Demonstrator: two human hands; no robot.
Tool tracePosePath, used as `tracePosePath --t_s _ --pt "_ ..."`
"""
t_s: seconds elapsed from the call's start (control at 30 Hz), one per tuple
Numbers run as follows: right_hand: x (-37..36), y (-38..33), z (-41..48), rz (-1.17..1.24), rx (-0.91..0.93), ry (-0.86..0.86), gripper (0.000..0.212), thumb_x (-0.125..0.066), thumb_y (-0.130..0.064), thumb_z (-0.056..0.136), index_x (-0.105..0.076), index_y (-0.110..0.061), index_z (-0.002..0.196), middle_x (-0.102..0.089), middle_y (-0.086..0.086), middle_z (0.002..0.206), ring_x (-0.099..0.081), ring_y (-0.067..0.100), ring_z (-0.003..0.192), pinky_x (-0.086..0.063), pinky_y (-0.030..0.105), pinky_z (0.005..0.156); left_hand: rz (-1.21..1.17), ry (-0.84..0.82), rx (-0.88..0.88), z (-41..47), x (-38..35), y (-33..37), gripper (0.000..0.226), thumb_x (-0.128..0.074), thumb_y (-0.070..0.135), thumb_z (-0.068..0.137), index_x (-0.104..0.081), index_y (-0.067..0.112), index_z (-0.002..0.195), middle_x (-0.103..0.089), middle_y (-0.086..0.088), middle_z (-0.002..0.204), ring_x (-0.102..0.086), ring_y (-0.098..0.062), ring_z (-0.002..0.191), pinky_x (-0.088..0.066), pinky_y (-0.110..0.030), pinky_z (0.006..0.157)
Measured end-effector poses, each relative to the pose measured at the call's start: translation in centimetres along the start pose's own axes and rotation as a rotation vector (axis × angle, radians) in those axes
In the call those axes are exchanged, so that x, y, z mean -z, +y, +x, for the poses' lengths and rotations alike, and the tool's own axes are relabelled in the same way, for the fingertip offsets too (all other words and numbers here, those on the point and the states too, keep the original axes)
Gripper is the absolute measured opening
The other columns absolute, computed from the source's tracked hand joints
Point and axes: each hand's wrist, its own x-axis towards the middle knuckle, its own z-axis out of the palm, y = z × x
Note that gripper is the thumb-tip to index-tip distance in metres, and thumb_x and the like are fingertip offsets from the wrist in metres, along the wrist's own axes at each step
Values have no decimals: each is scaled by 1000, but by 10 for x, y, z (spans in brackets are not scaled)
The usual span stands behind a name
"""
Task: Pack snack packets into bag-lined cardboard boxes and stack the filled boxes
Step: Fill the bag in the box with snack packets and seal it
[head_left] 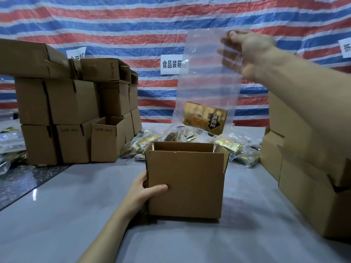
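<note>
An open cardboard box (185,183) stands on the grey table in front of me. My left hand (146,188) grips its left wall, thumb across the front face. My right hand (247,54) is raised high and pinches the top of a clear plastic bag (205,82). The bag hangs above the box. A gold snack packet (205,118) with a black label lies tilted at the bag's bottom. Behind the box, a heap of gold snack packets (229,147) lies on the table.
Stacks of closed and open cardboard boxes (72,114) fill the left side. More boxes (303,168) are piled at the right under my forearm. A striped tarp (133,25) with white paper signs hangs behind. The table's dark speckled edge (28,179) runs at the left.
</note>
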Motion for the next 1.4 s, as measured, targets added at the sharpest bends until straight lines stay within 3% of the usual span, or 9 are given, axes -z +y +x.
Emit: tracePosePath --t_s 0.2,0.4,0.7,0.8,0.9,0.97,1.1,1.3,1.4 --pt "-13 3 -2 34 -12 -47 13 -58 -18 102 -70 -14 108 -78 1 103 -76 17 89 -62 32 70 12 8 3 -1 -1 2 73 -88 39 57 -64 17 123 -76 0 115 -74 -19 104 -59 -22 77" --pt "-17 23 -11 55 -76 -84 11 -57 -18 103 -68 -18 102 -76 -2 96 -75 14 85 -62 29 70 21 8 -7 -2 -3 4 69 -86 36 59 -65 14 121 -77 -2 113 -74 -19 101 -58 -23 77" --pt "-26 47 -30 17 -96 -153 11 -64 -14 99 -73 -11 105 -79 6 100 -78 22 85 -64 36 74 6 20 15 -1 -3 3 72 -86 35 59 -65 11 122 -76 -7 114 -74 -25 104 -59 -28 78" --pt "-32 48 -34 33 -97 -193 9 -65 -14 98 -74 -13 99 -79 4 95 -78 22 84 -63 34 71 -1 28 16 -1 -4 4 71 -86 36 56 -65 13 121 -76 -6 113 -74 -24 103 -59 -28 77" --pt "-39 47 -37 41 -87 -250 10 -64 -14 98 -73 -14 94 -79 3 94 -77 22 84 -63 37 78 0 26 12 -2 -5 4 69 -86 36 55 -66 15 118 -77 -5 111 -75 -22 99 -59 -25 75" --pt "-39 49 -39 -2 -94 -286 11 -63 -14 99 -73 -14 94 -78 3 92 -77 20 78 -64 37 78 -3 26 7 -2 -5 5 67 -86 35 54 -67 16 116 -78 -3 109 -75 -20 97 -59 -24 73" --pt "-29 65 -48 -118 -132 -343 9 -65 -10 97 -73 -7 97 -78 6 86 -76 21 69 -64 35 63 6 28 3 -1 -5 5 68 -86 36 54 -68 16 116 -78 -3 110 -75 -21 100 -59 -25 76" --pt "9 106 -63 -616 -207 -572 12 -66 -21 97 -74 -15 104 -79 1 90 -76 18 77 -59 37 74 33 31 -18 -1 -4 4 71 -86 37 57 -66 11 120 -77 -4 112 -74 -21 103 -58 -25 78" --pt "21 116 -67 -658 -218 -604 16 -63 -26 99 -72 -15 108 -79 -4 93 -76 14 83 -57 44 92 31 24 -16 -1 -5 5 72 -86 37 57 -66 11 121 -77 -3 113 -74 -20 103 -58 -25 79"
